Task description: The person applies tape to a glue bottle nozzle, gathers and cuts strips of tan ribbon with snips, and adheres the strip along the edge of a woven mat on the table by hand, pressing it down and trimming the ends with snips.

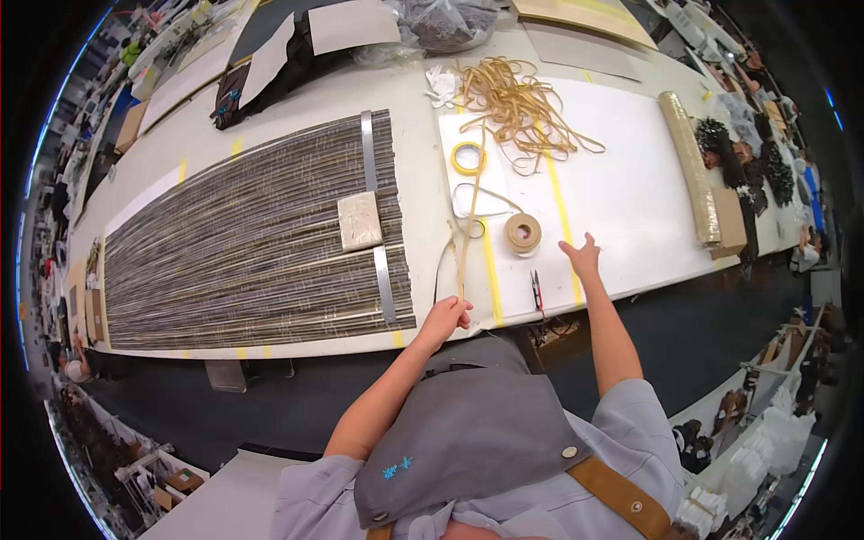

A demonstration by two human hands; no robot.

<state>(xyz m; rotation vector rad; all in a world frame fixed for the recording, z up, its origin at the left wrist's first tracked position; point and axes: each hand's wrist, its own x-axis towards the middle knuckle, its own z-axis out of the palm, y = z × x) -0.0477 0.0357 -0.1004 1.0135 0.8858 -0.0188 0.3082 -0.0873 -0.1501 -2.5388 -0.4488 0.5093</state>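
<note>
Leftward of the left hand, across the table, lies striped material with 2 visible lengths of metal strip on it and a wrapped block between them. The left hand is closed at the table's near edge, fingers pinching the lower end of a tan strip. From those fingers the strip runs away toward a loose tan tangle, passing close to a yellow tape ring. Between the 2 hands, nearer the right hand, sit a tan roll and, closer to the body, 1 pair of snips. The right hand is empty and wide open, fingers spread above a white sheet. Well to its right are a wrapped tube and a cardboard box.
</note>
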